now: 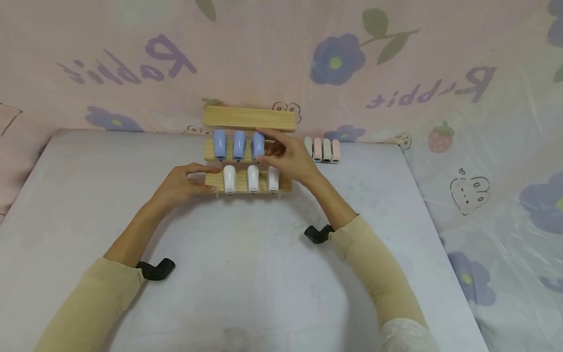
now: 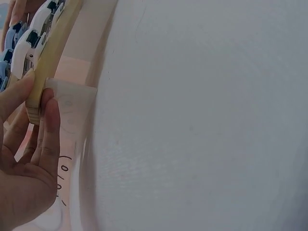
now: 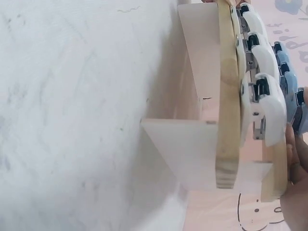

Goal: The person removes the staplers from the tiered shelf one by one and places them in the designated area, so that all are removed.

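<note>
A stepped rack with wooden shelves stands against the back wall. On its middle shelf (image 1: 245, 152) are three blue nail clippers (image 1: 239, 145); three white nail clippers (image 1: 252, 179) sit on the lowest shelf (image 1: 241, 181). My right hand (image 1: 293, 157) pinches the rightmost blue nail clipper (image 1: 257, 143) between thumb and fingers, at the shelf's right part. The left hand (image 1: 178, 185) grips the left end of the lowest shelf, thumb on one side and fingers behind in the left wrist view. White side supports (image 3: 185, 149) show under the shelves.
The top wooden shelf (image 1: 249, 119) is bare. To the right of the rack, several pink and grey-green nail clippers (image 1: 327, 150) stand in a row on the white tabletop (image 1: 228, 278). A patterned cloth (image 1: 272, 58) hangs behind.
</note>
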Available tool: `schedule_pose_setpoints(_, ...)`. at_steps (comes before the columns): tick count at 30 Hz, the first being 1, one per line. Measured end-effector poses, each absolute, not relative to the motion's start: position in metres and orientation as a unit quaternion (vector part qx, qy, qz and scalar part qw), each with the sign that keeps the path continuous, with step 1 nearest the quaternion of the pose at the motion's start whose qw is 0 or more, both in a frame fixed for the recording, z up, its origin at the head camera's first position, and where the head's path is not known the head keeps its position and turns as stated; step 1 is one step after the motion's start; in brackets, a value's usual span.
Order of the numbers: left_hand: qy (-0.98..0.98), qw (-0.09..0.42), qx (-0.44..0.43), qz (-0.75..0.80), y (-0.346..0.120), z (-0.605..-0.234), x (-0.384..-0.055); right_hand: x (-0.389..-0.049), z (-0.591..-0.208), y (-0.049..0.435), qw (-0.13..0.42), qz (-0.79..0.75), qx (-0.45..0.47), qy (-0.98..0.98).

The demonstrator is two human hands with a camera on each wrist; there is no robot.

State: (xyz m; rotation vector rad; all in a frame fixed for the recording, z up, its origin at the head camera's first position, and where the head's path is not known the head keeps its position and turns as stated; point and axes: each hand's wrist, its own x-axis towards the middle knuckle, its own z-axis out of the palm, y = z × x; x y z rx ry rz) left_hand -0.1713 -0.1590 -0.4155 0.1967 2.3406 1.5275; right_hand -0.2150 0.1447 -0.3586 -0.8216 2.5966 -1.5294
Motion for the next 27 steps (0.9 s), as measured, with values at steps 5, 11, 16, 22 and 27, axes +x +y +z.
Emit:
schedule_pose_setpoints(5, 0.829, 0.166, 0.057, 0.531, -0.158, -0.414, -0.173, -0.202, -0.338, 0.145, 0.011, -0.498, -0.270, 0.824)
schedule_pose_setpoints(11, 0.832, 0.167, 0.057, 0.526, -0.157, -0.414, -0.173, -0.192, -0.326, 0.151, 0.026, -0.491, -0.252, 0.834)
schedule_pose_setpoints(16, 0.832, 0.167, 0.053, 0.527, -0.157, -0.414, -0.173, -0.190, -0.326, 0.161, 0.012, -0.477, -0.254, 0.841)
schedule_pose_setpoints(22, 0.831, 0.167, 0.054, 0.528, -0.158, -0.414, -0.173, -0.188, -0.327, 0.176, -0.004, -0.469, -0.262, 0.843)
schedule_pose_setpoints(27, 0.835, 0.170, 0.050, 0.521, -0.158, -0.412, -0.172, -0.186, -0.328, 0.188, -0.004, -0.472, -0.257, 0.843)
